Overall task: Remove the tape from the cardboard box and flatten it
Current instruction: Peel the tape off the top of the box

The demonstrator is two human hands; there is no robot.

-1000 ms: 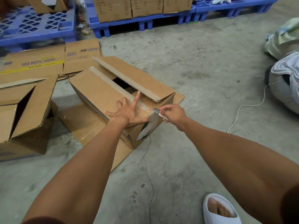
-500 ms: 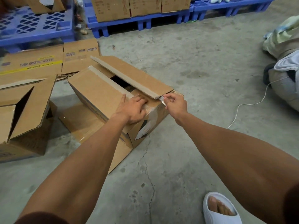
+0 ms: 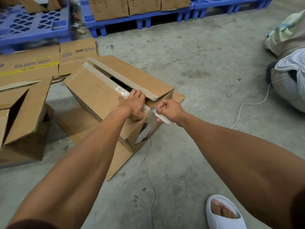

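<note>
Our left hand point(image 3: 133, 104) presses flat on the cardboard box point(image 3: 99, 96); beside it, our right hand point(image 3: 171, 111) pinches what looks like peeled tape point(image 3: 162, 119).

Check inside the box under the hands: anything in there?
Through the gap between the cardboard box's top flaps only a dark interior shows. No contents are visible; the flaps and left hand cover the rest.

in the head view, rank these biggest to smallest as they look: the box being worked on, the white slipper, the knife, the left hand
1. box
2. slipper, though it sits nearer the camera, which inflates it
3. left hand
4. knife, partly hidden in the right hand

The slipper and left hand look close in size.
</note>
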